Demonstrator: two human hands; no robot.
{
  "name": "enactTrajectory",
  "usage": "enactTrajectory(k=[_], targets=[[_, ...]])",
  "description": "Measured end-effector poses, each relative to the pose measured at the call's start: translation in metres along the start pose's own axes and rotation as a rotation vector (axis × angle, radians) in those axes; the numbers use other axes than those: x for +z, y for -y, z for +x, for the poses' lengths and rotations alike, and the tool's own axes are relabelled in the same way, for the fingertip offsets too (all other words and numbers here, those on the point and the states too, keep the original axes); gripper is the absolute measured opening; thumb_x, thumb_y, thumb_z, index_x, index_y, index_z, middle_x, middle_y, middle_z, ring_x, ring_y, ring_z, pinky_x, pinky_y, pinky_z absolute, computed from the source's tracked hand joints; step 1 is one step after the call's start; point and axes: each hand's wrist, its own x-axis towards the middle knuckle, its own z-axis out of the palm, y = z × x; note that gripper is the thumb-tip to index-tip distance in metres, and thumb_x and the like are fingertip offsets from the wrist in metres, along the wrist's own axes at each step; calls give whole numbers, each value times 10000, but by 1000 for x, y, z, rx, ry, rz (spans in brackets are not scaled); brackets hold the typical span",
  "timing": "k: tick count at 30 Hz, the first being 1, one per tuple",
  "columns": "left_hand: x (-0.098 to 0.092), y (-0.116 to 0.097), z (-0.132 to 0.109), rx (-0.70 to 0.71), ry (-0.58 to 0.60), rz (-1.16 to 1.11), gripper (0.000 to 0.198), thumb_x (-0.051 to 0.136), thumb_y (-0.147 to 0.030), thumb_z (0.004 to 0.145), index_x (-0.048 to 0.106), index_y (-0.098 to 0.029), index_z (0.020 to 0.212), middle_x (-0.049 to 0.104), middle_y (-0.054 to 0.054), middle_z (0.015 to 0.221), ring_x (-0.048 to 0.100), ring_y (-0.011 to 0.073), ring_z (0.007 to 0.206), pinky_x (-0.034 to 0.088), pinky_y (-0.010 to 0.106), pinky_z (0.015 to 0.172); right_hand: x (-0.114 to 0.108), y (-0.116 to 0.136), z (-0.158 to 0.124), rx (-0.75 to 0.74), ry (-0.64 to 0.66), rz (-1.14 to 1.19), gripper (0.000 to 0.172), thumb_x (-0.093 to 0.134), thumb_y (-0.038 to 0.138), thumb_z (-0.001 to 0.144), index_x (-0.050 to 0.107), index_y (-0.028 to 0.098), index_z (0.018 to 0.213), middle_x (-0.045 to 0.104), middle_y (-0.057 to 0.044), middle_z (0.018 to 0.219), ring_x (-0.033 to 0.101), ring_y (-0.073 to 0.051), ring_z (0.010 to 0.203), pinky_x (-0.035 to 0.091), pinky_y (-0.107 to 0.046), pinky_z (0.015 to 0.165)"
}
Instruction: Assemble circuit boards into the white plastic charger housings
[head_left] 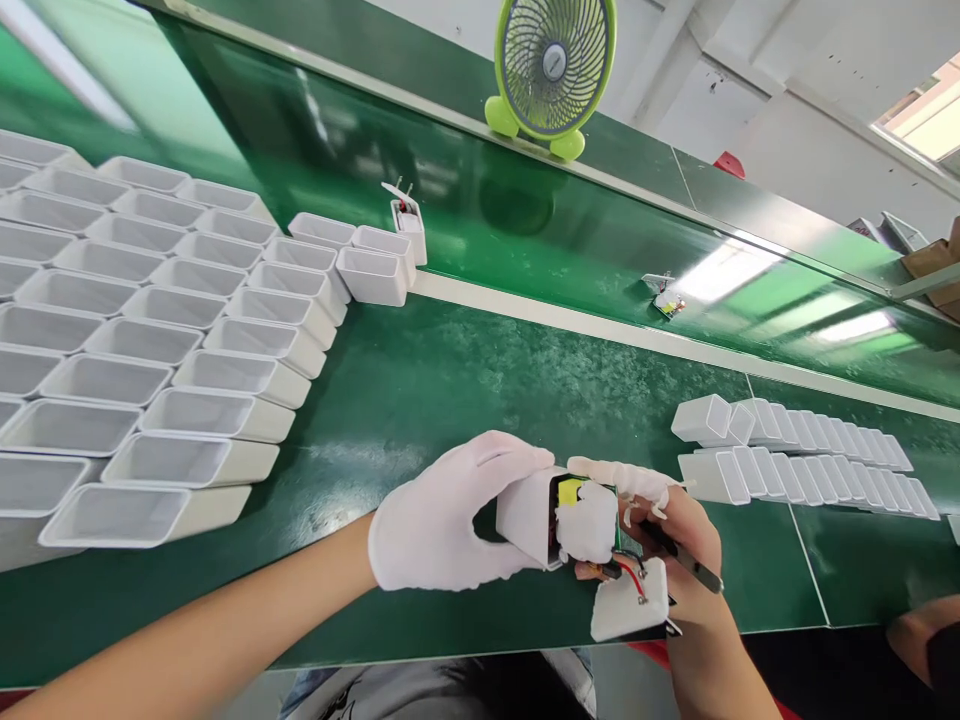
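My left hand [442,520], in a white glove, is closed around a white plastic housing [525,515] with its open end facing right. My right hand [686,535], with white coverings on some fingers, grips a circuit board [622,520] partly inside that opening. A white lump and a yellow part show on the board. Red and black wires run from it to a white end cap [630,605] with metal pins, hanging below. A slim dark tool [694,565] lies across my right palm; its other end is hidden.
Rows of open white housings [187,365] fill the left of the green table [465,380]. White caps [810,430] are lined up at the right. Behind are a housing with board and cap [409,225], a loose board [667,300] and a green fan [555,65]. Someone's arm [926,635] shows at right.
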Motion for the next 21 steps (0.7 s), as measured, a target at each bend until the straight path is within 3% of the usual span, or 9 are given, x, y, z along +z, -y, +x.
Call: enactTrajectory(k=[6, 11, 17, 21], targets=[[2, 1, -1, 1, -13, 15, 626, 761, -230, 774, 473, -258, 1330, 700, 71, 1191, 698, 239, 1078, 608, 353, 915, -1, 4, -1, 16, -14, -7, 373, 885, 492, 702, 700, 364, 1000, 400, 35, 602, 381, -163, 548, 379, -293, 463], [2, 0, 0, -10, -9, 13, 610, 756, -223, 777, 481, -262, 1320, 706, 64, 1182, 705, 235, 1061, 611, 353, 911, 0, 1, -2, 25, -27, -13, 315, 883, 515, 689, 663, 314, 790, 420, 24, 589, 391, -171, 546, 397, -314, 478], [1, 0, 0, -23, 11, 14, 589, 750, -243, 788, 487, -251, 1314, 706, 75, 1170, 708, 240, 1041, 616, 370, 894, 1, -5, -6, 30, -27, -39, 389, 873, 564, 681, 608, 290, 764, 425, 24, 594, 369, -159, 538, 354, -298, 455], [2, 0, 0, -12, -11, -4, 600, 751, -233, 785, 486, -251, 1323, 694, 79, 1179, 696, 236, 1048, 614, 367, 895, 0, 1, 2, -59, -21, -139, 468, 839, 594, 714, 504, 271, 662, 376, 35, 568, 340, -145, 508, 320, -300, 454]])
